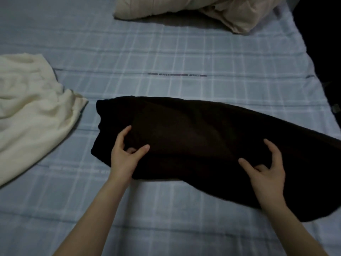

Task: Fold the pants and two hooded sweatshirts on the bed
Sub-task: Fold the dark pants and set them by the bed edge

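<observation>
Head view, the only one. Dim light. A dark garment lies across the near middle of the bed, running from centre out to the right edge of the picture. Long and narrow, so probably the pants already laid leg on leg, though the cloth is too dark to be sure. A cream garment lies crumpled at the left, just beside the dark one but not touching. A beige bundle sits at the far side, well apart; whether it is clothing or bedding I cannot tell.

Left hand rests on the dark garment near its left end, thumb and fingers pinching up a small ridge of cloth. Right hand sits further right along the near edge, thumb and forefinger spread, other fingers curled into the fabric. Both hold the dark garment, neither flat.

Judged step: gathering the near edge to fold or straighten the dark piece. To do it well:
- take both layers in each pinch, not the top one alone
- lift both hands together so the edge stays straight
- carry the fold over evenly, then press out slack from the middle outward
- mind the right end, which runs out of view and may drag.
</observation>
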`<state>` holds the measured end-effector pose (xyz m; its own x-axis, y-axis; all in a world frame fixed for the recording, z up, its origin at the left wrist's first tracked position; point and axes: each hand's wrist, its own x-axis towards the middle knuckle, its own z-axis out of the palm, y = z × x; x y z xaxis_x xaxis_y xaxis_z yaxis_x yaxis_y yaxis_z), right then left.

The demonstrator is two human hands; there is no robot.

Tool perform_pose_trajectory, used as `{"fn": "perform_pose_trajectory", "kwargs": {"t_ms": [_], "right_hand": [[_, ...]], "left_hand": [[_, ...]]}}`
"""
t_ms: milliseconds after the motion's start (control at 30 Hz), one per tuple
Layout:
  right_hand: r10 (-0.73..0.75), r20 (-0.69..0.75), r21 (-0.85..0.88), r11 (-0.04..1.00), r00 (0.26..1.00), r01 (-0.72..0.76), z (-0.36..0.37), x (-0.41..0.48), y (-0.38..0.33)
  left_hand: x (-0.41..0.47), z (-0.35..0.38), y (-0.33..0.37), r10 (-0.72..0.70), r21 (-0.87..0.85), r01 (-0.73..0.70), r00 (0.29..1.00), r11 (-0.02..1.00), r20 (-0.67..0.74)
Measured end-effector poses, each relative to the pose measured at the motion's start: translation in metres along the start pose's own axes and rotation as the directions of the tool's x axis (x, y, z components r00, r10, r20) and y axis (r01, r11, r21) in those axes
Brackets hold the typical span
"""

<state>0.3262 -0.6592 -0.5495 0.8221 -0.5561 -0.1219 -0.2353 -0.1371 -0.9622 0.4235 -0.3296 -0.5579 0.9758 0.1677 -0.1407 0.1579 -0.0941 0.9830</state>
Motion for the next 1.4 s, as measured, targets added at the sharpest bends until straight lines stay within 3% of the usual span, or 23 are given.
{"fn": "perform_pose_trajectory", "kwargs": {"t_ms": [167,300,433,633,867,1000,1300,1400], "right_hand": [[-0.012,-0.071,0.087,0.996,0.997,0.019,-0.002,-0.012,-0.022],[-0.017,-0.124,0.118,0.993,0.992,0.032,-0.008,-0.031,-0.024],[0.122,-0.106,0.092,0.989,0.987,-0.113,0.003,-0.06,0.011],[0.119,-0.155,0.081,0.991,0.981,-0.108,0.009,-0.062,0.014],[0.241,-0.127,-0.002,0.97,0.962,-0.243,0.007,-0.088,0.025],[0.21,-0.162,0.005,0.977,0.964,-0.212,0.003,-0.087,0.025],[0.259,-0.169,-0.14,0.949,0.951,-0.284,0.015,-0.098,-0.001],[0.133,-0.251,-0.294,0.933,0.959,-0.206,0.037,-0.129,-0.023]], "left_hand": [[-0.009,-0.007,0.014,0.045,-0.065,-0.048,0.998,0.997,-0.036],[-0.016,-0.025,0.008,0.104,-0.009,-0.105,0.991,0.994,-0.078],[-0.034,-0.03,-0.012,0.008,0.148,0.002,0.998,0.989,-0.066],[-0.041,-0.039,-0.009,-0.002,0.044,0.004,0.998,0.999,-0.061],[-0.051,-0.038,-0.02,-0.066,0.122,0.07,0.997,0.99,-0.038],[-0.048,-0.045,-0.024,-0.048,0.044,0.05,0.998,0.998,-0.05],[-0.051,-0.054,-0.021,-0.05,0.002,0.05,0.995,0.999,0.083],[-0.057,-0.073,-0.022,-0.087,0.001,0.087,0.995,0.996,0.053]]}}
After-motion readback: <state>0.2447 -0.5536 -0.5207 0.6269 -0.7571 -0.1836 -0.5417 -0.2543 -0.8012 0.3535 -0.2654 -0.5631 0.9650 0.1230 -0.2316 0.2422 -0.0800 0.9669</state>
